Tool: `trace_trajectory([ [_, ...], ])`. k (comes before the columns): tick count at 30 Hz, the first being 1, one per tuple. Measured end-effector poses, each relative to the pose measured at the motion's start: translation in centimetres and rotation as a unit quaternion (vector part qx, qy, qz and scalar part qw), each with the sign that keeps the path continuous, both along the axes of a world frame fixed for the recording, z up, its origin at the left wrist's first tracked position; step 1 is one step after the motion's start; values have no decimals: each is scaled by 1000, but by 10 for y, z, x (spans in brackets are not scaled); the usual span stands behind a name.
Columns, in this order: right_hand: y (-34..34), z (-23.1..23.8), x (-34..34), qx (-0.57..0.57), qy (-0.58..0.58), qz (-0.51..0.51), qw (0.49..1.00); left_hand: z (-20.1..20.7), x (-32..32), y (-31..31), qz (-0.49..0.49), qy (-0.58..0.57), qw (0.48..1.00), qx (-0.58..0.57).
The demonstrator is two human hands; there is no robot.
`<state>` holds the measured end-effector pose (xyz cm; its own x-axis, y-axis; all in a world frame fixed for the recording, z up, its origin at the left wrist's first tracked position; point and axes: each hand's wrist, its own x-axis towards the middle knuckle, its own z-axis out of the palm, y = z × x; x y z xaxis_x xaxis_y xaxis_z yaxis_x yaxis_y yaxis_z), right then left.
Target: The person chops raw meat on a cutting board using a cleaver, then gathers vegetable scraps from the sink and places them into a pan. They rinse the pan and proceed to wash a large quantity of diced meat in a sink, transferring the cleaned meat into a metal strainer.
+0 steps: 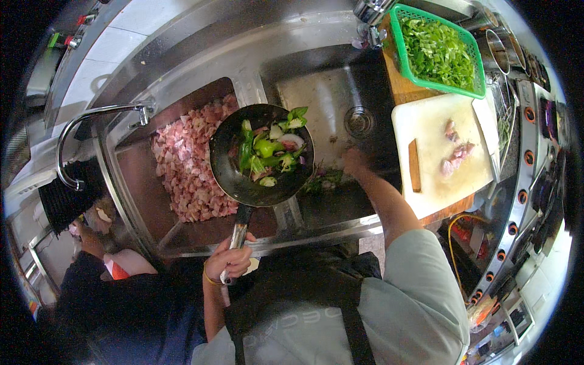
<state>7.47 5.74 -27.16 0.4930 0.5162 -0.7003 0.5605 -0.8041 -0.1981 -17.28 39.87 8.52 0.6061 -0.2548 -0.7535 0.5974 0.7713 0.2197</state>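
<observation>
My left hand (229, 260) is wrapped round the handle of a black frying pan (222, 173), above the divider between two sink basins. In the pan lie cut green peppers (266, 148) and pieces of purple-white onion (291, 140). My right hand (356, 161) reaches down into the right basin (316, 91), just right of the pan. Dark blur hides its fingers. Close to it, vegetable trimmings (325, 180) lie on the basin floor, green with some purple. Diced raw meat (188, 161) fills much of the left basin, partly covered by the pan.
At right, a white cutting board (426, 121) bears meat scraps (457, 159), with a knife (485, 131) along its edge. Behind it stands a green basket (398, 48) of chopped greens. A curved faucet (64, 137) rises at left, where another person's hand (88, 239) works.
</observation>
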Motion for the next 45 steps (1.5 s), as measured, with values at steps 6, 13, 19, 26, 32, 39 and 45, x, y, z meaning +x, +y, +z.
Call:
trace_trajectory([
  [6, 77, -25, -93, 105, 65, -128, 984, 0, 3, 5, -91, -16, 995, 39],
  [13, 64, -96, -105, 277, 423, -145, 850, 1, 5, 3, -87, -2, 996, 30],
  [19, 51, -142, -98, 256, 529, 43, 808, 4, 2, -4, -74, 5, 995, 66],
  [26, 33, -5, -56, 74, 579, -286, 760, 16, 14, -11, -335, -116, 876, 326],
  [32, 17, 236, 33, 376, 647, -343, 567, 29, 21, -21, -32, -21, 999, -10],
  [39, 131, 377, 39, 509, 72, -172, 840, 32, 33, -35, -60, -55, 997, 10],
  [45, 144, 346, 51, 561, -292, -114, 766, 43, 26, -34, -75, 40, 991, 99],
])
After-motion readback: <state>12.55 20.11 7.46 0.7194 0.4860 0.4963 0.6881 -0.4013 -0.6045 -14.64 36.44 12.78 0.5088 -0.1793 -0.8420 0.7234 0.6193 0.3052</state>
